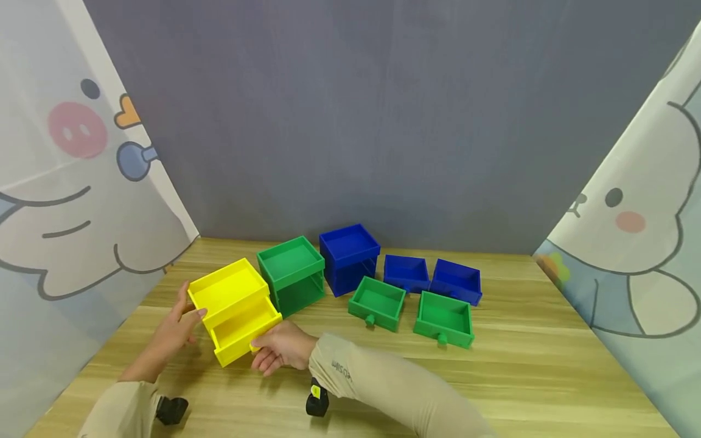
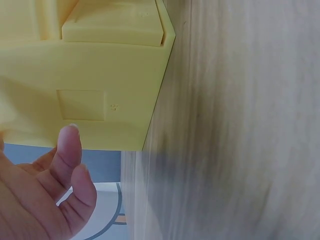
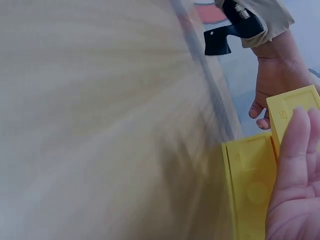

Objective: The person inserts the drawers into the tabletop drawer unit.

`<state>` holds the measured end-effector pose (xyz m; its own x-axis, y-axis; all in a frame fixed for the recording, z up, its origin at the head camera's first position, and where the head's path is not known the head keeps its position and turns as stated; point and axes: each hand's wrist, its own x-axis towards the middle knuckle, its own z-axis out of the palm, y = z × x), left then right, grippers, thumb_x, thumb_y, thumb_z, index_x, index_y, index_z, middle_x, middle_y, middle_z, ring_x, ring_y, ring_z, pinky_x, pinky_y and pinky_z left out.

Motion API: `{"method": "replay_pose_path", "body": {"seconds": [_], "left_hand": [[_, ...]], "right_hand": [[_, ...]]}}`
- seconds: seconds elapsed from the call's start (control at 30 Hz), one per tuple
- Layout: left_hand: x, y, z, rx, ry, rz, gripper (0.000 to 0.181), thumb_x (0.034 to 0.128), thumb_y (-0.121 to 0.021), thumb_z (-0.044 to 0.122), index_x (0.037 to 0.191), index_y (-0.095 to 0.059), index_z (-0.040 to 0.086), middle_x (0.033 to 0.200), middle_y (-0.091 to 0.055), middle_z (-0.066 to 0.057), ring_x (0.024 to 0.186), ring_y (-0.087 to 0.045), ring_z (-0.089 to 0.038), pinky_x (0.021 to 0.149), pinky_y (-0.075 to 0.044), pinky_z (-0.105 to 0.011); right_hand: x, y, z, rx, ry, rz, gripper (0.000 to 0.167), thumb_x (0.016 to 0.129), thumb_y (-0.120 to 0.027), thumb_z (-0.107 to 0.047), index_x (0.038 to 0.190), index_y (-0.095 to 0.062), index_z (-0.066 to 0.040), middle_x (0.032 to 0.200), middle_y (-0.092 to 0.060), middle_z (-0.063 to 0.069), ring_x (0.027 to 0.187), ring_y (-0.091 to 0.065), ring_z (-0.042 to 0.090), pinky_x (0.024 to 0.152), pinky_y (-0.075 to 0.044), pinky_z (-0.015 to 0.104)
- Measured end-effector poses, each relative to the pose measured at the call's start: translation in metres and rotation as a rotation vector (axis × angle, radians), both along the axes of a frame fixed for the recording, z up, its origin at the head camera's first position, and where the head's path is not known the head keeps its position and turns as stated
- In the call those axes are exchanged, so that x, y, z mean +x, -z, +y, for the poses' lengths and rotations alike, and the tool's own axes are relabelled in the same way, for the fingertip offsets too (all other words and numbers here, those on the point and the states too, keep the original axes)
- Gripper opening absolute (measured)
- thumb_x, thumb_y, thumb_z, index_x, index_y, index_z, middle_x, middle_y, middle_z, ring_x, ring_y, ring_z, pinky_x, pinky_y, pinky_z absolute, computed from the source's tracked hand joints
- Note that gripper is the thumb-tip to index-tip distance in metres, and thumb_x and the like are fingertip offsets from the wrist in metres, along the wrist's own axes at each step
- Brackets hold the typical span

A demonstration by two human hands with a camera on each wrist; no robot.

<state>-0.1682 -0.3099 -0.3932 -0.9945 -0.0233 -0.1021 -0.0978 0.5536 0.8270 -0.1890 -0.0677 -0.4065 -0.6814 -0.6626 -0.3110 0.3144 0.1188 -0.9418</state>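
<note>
A yellow cabinet [image 1: 227,289], with a shallow tray-like top, stands at the left of the table with a yellow drawer [image 1: 244,328] partly out of its front. At the cabinet's rear left, my left hand [image 1: 174,325] holds it by the side wall; two fingers [image 2: 70,150] show beside that wall in the left wrist view. My right hand [image 1: 282,347] pinches the drawer at its front, thumb uppermost, and hides the knob. In the right wrist view, another yellow front [image 3: 250,175] lies closer to the table than the pulled-out drawer.
A green cabinet [image 1: 290,264] and a blue cabinet [image 1: 349,249] stand to the right, their fronts open. Beyond them lie two green drawers [image 1: 378,301] and two blue drawers [image 1: 406,274] on the wooden table [image 1: 520,365]. A grey panel [image 1: 372,121] rises behind.
</note>
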Motion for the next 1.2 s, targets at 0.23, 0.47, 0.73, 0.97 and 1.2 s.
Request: {"method": "replay_pose_path", "body": {"seconds": [0.23, 0.47, 0.73, 0.97, 1.2], "left_hand": [[-0.001, 0.001, 0.002, 0.016, 0.011, 0.010, 0.080, 0.1021, -0.038, 0.034, 0.148, 0.026, 0.022, 0.142, -0.020, -0.040, 0.062, -0.049, -0.024, 0.056, -0.040, -0.030], [-0.002, 0.000, 0.003, 0.047, 0.006, 0.011, 0.080, 0.1028, -0.038, 0.035, 0.147, 0.027, 0.025, 0.142, -0.018, -0.040, 0.062, -0.048, -0.023, 0.056, -0.039, -0.029], [-0.002, 0.000, 0.001, 0.039, -0.008, 0.002, 0.079, 0.1027, -0.038, 0.034, 0.147, 0.027, 0.023, 0.142, -0.019, -0.039, 0.062, -0.048, -0.023, 0.057, -0.040, -0.030], [0.000, 0.001, 0.000, 0.017, -0.015, -0.002, 0.079, 0.1021, -0.038, 0.031, 0.148, 0.025, 0.019, 0.141, -0.023, -0.038, 0.064, -0.050, -0.023, 0.057, -0.039, -0.029], [0.001, 0.001, 0.001, 0.021, -0.020, 0.019, 0.079, 0.1017, -0.039, 0.030, 0.149, 0.023, 0.018, 0.139, -0.025, -0.038, 0.061, -0.050, -0.022, 0.055, -0.040, -0.028]], "right_hand": [[0.013, 0.012, -0.001, -0.138, 0.140, -0.120, 0.016, 0.093, -0.056, -0.012, 0.079, -0.060, -0.006, 0.061, -0.061, 0.001, 0.048, -0.054, 0.004, 0.050, -0.049, 0.017], [0.016, 0.016, -0.002, -0.191, 0.213, -0.129, 0.019, 0.095, -0.057, -0.015, 0.085, -0.062, 0.000, 0.062, -0.062, 0.000, 0.049, -0.053, 0.003, 0.050, -0.048, 0.016], [0.017, 0.014, -0.010, -0.160, 0.234, -0.073, 0.019, 0.094, -0.058, -0.013, 0.083, -0.063, 0.001, 0.060, -0.060, 0.001, 0.049, -0.054, 0.004, 0.051, -0.049, 0.017], [0.010, 0.018, -0.008, -0.085, 0.189, 0.015, 0.023, 0.094, -0.057, -0.013, 0.086, -0.064, 0.008, 0.057, -0.058, 0.002, 0.046, -0.052, 0.006, 0.050, -0.050, 0.021], [0.004, 0.017, -0.005, -0.082, 0.129, 0.035, 0.023, 0.096, -0.054, -0.012, 0.088, -0.063, 0.007, 0.059, -0.059, 0.002, 0.046, -0.053, 0.006, 0.052, -0.053, 0.024]]}}
